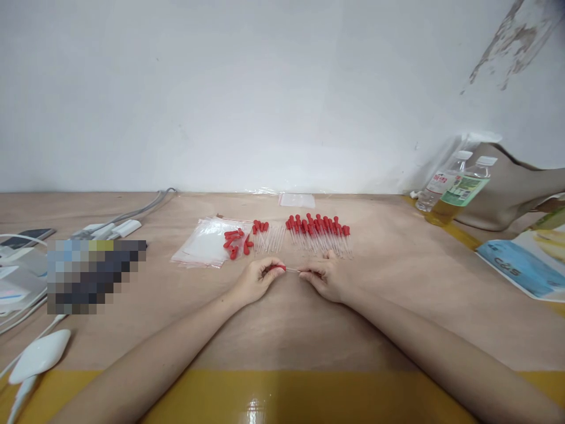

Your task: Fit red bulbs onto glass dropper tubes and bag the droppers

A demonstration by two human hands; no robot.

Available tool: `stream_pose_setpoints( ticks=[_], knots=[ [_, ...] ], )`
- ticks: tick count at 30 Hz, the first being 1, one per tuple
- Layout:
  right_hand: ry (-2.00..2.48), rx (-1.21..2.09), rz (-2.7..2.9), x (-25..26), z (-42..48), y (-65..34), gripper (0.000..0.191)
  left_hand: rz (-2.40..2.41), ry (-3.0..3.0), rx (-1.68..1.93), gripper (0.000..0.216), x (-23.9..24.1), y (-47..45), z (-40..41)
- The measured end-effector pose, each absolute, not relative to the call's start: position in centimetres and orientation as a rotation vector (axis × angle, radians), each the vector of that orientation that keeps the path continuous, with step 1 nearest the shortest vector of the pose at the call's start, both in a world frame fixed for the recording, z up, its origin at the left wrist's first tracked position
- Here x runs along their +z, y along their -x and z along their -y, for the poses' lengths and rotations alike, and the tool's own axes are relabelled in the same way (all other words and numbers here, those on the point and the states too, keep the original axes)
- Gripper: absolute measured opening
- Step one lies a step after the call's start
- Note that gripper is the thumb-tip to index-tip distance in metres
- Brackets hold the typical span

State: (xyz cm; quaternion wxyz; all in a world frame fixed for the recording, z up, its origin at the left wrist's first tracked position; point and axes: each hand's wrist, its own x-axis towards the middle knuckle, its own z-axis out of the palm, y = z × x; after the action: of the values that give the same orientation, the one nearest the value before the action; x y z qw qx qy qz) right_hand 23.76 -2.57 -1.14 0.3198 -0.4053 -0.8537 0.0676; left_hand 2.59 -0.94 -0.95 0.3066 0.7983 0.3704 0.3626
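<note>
My left hand [260, 278] pinches a red rubber bulb [281, 268] between thumb and fingers. A thin clear glass tube [292, 270] runs from the bulb to my right hand [324, 278], whose fingertips are closed on its other end. Beyond my right hand lies a row of droppers with red bulbs [318, 228]. Several bare clear tubes [275, 238] lie left of that row, beside a few more red-bulbed droppers [260, 226]. Loose red bulbs [233, 241] rest on the right side of a stack of clear plastic bags [205, 241].
A small clear bag [297, 201] lies near the wall. At right stand two bottles [459, 191], a grey-brown pitcher-like container [498, 182] and a blue tissue pack [525, 265]. Cables, a white adapter [42, 355] and a phone [30, 237] occupy the left side.
</note>
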Motion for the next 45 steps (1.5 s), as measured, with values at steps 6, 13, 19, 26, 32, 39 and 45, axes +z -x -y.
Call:
stream_pose_setpoints(
  ticks=[6,13,19,26,32,39,45],
  knots=[
    [1.054,-0.073,2.321,-0.3,3.1,-23.8,0.023,-1.053,-2.191,0.879,0.02,-0.5,-2.7,1.8],
    [1.066,-0.135,2.294,-0.3,3.2,-23.2,0.025,-1.032,-2.273,0.858,0.019,-0.5,-2.9,2.1],
    [1.065,-0.118,2.333,-0.4,3.0,-22.7,0.023,-1.02,-2.31,0.831,0.02,-0.7,-2.9,2.1],
    [1.133,-0.046,2.4,-0.6,2.7,-22.2,0.029,-1.004,-2.378,0.828,0.019,-0.5,-2.9,2.0],
    [1.111,0.035,2.481,0.3,2.8,-22.3,0.031,-0.946,-2.401,0.854,0.019,-0.1,-2.8,1.8],
    [1.239,0.216,2.308,2.0,2.3,-23.7,0.025,-1.136,-2.696,1.013,0.036,0.8,-0.1,0.4],
    [1.788,0.226,1.63,2.3,-3.6,-27.8,0.022,-1.889,-2.79,0.844,0.023,1.3,2.3,-1.2]
  ],
)
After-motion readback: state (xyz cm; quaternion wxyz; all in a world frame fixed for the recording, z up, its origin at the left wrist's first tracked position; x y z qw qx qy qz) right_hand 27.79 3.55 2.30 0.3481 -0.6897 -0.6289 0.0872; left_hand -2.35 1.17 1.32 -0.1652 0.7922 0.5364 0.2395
